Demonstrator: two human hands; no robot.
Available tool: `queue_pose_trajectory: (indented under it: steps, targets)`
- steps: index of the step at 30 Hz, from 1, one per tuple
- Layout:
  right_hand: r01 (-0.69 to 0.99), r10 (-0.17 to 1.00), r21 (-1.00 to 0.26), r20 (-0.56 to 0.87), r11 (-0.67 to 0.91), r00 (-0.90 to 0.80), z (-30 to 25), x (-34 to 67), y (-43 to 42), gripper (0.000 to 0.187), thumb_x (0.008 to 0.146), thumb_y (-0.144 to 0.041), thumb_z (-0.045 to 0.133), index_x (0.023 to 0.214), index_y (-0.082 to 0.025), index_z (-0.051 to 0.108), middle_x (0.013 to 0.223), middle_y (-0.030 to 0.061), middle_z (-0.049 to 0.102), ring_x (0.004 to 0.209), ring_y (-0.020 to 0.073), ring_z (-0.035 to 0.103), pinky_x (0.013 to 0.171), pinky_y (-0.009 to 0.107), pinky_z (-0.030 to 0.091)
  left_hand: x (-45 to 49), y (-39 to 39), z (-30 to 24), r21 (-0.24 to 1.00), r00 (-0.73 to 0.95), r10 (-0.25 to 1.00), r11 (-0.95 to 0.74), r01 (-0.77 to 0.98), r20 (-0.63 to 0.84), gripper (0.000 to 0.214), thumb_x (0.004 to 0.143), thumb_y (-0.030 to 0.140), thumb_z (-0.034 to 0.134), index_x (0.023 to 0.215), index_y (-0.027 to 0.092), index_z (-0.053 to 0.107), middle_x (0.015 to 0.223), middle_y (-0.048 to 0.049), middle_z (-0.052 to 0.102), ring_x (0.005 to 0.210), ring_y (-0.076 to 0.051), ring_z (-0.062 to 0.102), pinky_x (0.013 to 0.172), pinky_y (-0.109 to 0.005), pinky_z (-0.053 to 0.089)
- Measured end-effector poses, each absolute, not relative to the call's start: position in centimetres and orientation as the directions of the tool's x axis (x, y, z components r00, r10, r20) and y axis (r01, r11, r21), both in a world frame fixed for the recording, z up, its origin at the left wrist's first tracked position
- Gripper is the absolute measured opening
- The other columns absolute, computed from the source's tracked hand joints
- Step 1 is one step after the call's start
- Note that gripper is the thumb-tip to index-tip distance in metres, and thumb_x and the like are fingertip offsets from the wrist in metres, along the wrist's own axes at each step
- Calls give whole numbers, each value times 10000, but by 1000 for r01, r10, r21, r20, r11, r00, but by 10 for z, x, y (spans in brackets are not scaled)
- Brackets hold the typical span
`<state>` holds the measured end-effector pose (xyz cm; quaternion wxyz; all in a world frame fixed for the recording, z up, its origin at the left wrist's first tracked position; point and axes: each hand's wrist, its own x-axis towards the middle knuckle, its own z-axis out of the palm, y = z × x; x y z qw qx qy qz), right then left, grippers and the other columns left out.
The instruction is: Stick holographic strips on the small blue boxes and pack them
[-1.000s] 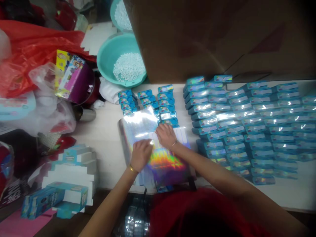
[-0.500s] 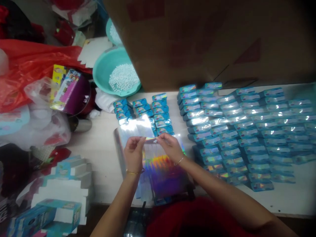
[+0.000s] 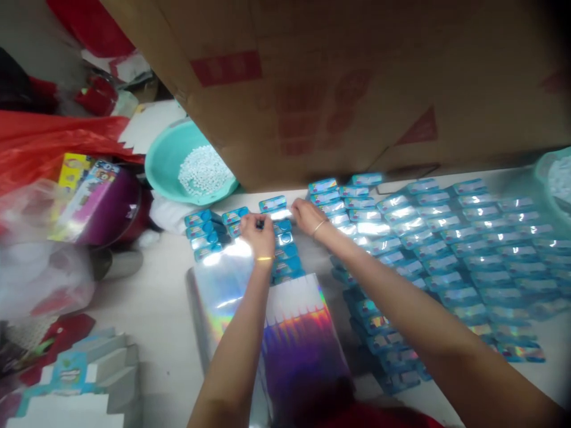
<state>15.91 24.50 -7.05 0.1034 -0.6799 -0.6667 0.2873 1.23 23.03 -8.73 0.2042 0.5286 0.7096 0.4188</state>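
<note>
Both my hands reach forward over a short row of small blue boxes [image 3: 285, 244] at the middle of the white table [image 3: 156, 309]. My left hand [image 3: 259, 233] is closed in a pinch on one end of a shiny holographic strip [image 3: 279, 214]. My right hand [image 3: 307, 216] pinches the strip's other end, right above the top blue box. Under my forearms lies a sheet of holographic stickers [image 3: 285, 333]. Motion blur hides the fingertips' exact hold.
Many blue boxes with holographic seals [image 3: 446, 249] lie in rows to the right. A big cardboard box [image 3: 339, 89] stands behind them. A teal basin of white pellets [image 3: 187, 169] sits at the back left, beside red plastic bags [image 3: 53, 142] and folded cartons [image 3: 75, 374].
My hands peeled a strip off the holographic sheet, lifted it, then carried it forward to the top of the short row of blue boxes. The camera tilted up.
</note>
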Motion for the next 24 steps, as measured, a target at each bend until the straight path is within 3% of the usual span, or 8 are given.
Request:
queue_pose_trajectory:
  steps: [6,11,13,16,19,24]
  targets:
    - [899,925,-426,-372,-103,-70,-72,156,258,251,976,-265,361,1041,-136,567,1042,161,654,941,239,620,709,283,400,22,235,-90,659,-373,926,247,711,55,66,759,228,608,702,198,592,962,-51,580,1013,-266,502,929,-450,336]
    - [858,922,-499,-377,-121,-89,-83,154,258,223,960,-234,407,1063,-113,563,1054,168,643,935,228,615,756,278,415,28,237,-91,547,-339,940,266,794,34,55,772,230,586,738,189,601,1037,-89,572,1062,-313,487,907,-483,330]
    - [818,938,-552,-342,-159,-49,-92,152,254,259,941,-206,429,1151,-97,535,1074,167,638,949,231,608,781,287,428,27,236,-90,512,-328,944,262,818,42,99,773,254,597,841,185,619,1069,-104,564,1069,-320,486,902,-485,335]
    - [748,977,-640,-205,-177,56,-105,148,240,373,911,-125,400,1273,-90,479,1162,166,594,1033,235,573,868,316,435,19,230,-86,487,-279,956,201,850,91,300,805,268,570,1093,185,597,1151,-132,544,1094,-321,473,899,-481,340]
    - [704,991,-699,-122,-125,54,-113,142,224,411,883,-67,336,1218,-121,568,1081,134,581,981,217,574,879,304,446,11,220,-86,424,-101,990,50,904,98,340,844,170,461,1143,229,613,1270,-129,513,1143,-334,436,896,-500,323]
    - [743,949,-656,-300,-132,-96,-113,141,217,476,820,-16,388,1233,-161,574,948,83,539,809,182,570,760,250,457,12,214,-89,364,101,995,-97,926,8,391,850,133,406,1165,242,609,1414,-104,447,1221,-371,368,914,-554,297]
